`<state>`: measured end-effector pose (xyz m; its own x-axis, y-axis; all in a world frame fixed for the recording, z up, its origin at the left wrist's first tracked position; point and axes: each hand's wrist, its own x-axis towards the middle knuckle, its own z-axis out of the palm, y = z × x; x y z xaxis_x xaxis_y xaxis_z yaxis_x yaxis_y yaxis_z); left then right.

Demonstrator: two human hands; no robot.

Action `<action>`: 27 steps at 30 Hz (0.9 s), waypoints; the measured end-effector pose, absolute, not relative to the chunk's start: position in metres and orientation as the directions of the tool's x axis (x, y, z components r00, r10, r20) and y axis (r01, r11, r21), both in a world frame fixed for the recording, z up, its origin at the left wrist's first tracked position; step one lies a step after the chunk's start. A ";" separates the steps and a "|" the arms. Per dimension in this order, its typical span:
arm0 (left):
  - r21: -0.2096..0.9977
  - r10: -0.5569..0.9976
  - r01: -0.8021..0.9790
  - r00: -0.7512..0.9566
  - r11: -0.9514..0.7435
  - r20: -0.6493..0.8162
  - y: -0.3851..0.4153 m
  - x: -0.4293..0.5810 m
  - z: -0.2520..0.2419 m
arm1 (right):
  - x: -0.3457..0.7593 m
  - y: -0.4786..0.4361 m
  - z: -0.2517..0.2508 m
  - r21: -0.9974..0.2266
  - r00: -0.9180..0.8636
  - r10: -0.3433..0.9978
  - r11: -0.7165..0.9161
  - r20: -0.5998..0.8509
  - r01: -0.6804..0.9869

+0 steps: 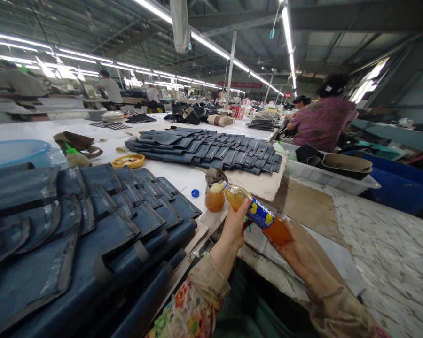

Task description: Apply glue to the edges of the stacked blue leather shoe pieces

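A plastic bottle [262, 215] of orange-brown liquid, with a blue label, is tilted so its neck points left and down. My left hand [237, 217] is closed around it near the neck, and my right hand [292, 244] grips its base. The bottle's mouth is at the top of a small round container [215, 198] with amber contents, standing on the table; whether the two touch I cannot tell. To its left lies a blue bottle cap [195, 193]. Just behind the container is a grey-brown strap roll [215, 176].
Stacked dark blue fabric pieces [102, 202] cover the left side, with another pile [211, 149] behind. A yellow dish [128, 161], a green-tipped glue bottle [75, 156] and a blue basin [17, 152] stand at left. A white crate [334, 174] and a person [324, 115] are at right.
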<state>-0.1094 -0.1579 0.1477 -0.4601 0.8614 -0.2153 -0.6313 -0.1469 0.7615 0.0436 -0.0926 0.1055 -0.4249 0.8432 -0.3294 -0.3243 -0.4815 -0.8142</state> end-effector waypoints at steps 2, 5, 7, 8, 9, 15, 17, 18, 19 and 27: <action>0.756 0.864 -0.639 -0.453 -0.142 -0.221 -0.158 -0.109 0.146 | 0.044 -0.093 0.104 -0.814 -0.422 0.846 -0.477 -0.325 -0.330; 0.753 0.867 -0.644 -0.444 -0.134 -0.225 -0.159 -0.108 0.144 | 0.045 -0.095 0.103 -0.816 -0.404 0.855 -0.469 -0.325 -0.338; 0.754 0.871 -0.643 -0.440 -0.134 -0.220 -0.160 -0.108 0.143 | 0.046 -0.096 0.104 -0.816 -0.405 0.855 -0.470 -0.325 -0.336; 0.755 0.872 -0.641 -0.439 -0.136 -0.216 -0.161 -0.107 0.142 | 0.047 -0.097 0.104 -0.816 -0.410 0.853 -0.471 -0.324 -0.335; 0.756 0.874 -0.641 -0.437 -0.136 -0.213 -0.163 -0.107 0.141 | 0.048 -0.097 0.104 -0.815 -0.416 0.850 -0.473 -0.323 -0.335; 0.774 0.888 -0.622 -0.416 -0.122 -0.194 -0.178 -0.108 0.134 | 0.052 -0.106 0.102 -0.788 -0.419 0.826 -0.524 -0.377 -0.324; 0.784 0.889 -0.612 -0.411 -0.105 -0.202 -0.187 -0.108 0.132 | 0.052 -0.113 0.101 -0.767 -0.428 0.806 -0.557 -0.408 -0.318; 0.787 0.889 -0.609 -0.407 -0.094 -0.209 -0.192 -0.108 0.131 | 0.052 -0.117 0.101 -0.753 -0.438 0.793 -0.577 -0.423 -0.317; 0.790 0.889 -0.607 -0.405 -0.087 -0.213 -0.197 -0.108 0.130 | 0.051 -0.123 0.101 -0.737 -0.451 0.778 -0.597 -0.437 -0.316; 0.803 0.824 -0.593 -0.487 -0.067 -0.290 -0.241 -0.101 0.116 | 0.048 -0.190 0.088 -0.570 -0.493 0.656 -0.749 -0.571 -0.337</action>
<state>-0.1008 -0.2407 0.1156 -0.4867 0.8241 -0.2900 -0.5925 -0.0675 0.8027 0.0475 -0.1898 0.0877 -0.4933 0.6561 -0.5711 -0.3369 -0.7494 -0.5699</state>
